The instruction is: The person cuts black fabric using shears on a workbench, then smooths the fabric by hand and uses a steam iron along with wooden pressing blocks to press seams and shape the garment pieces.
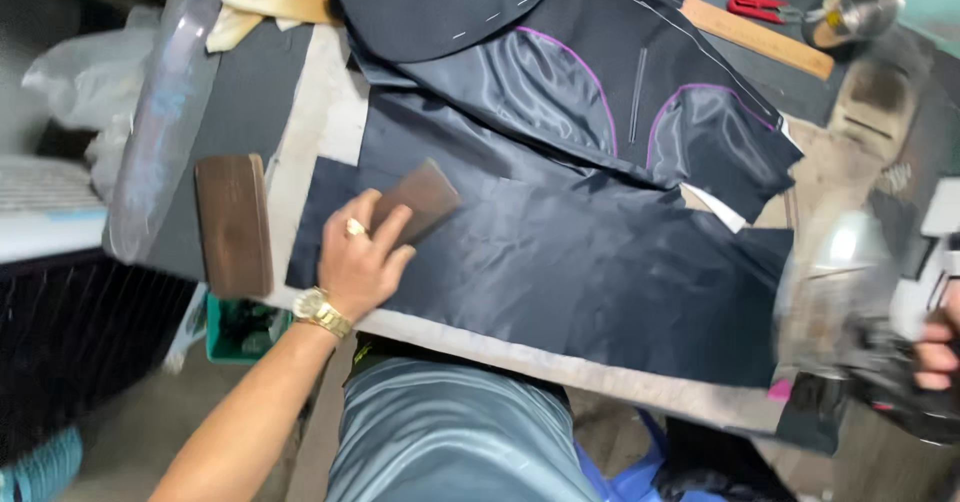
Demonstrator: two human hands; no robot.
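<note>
Navy cloth (600,272) lies flat on table (300,132), mostly smooth. I see left hand (362,252) pressing wood block (420,200) on it; right hand (935,347) grips blurred iron (850,302), probably, off cloth edge.

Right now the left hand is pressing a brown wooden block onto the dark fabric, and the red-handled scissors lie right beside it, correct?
Not quite. The left hand does press the brown wooden block onto the dark fabric, but the red-handled scissors lie at the far end of the table, beyond the wooden ruler, as the head view shows.
</note>
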